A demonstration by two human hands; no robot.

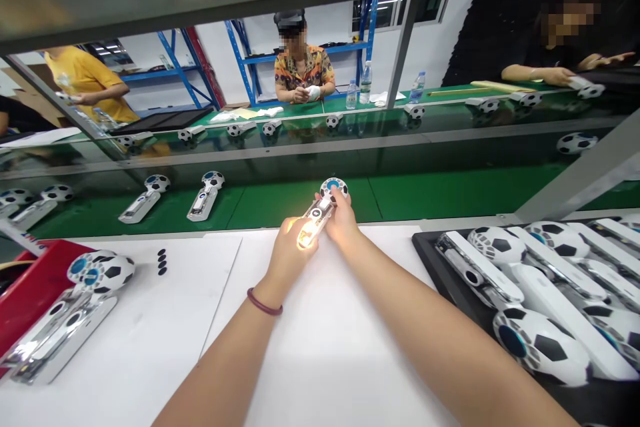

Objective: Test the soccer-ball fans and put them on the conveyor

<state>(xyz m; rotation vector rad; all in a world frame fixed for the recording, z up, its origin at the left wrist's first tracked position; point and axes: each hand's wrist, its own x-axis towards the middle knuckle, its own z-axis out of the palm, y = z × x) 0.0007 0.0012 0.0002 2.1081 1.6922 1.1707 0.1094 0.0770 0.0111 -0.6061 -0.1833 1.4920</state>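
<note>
Both my hands hold one white handheld fan with a football-patterned head [331,189] over the far edge of the white table [325,347]. My left hand [290,250] grips the lower end of its handle, where a bright light glows. My right hand [343,217] holds the upper part just below the head. A dark red band sits on my left wrist.
A black tray [435,260] at the right holds several football fans. A red bin [35,283] and two more fans [70,310] lie at the left, with small black pads [161,261] nearby. The green conveyor [425,193] carries fans. Other people sit across it.
</note>
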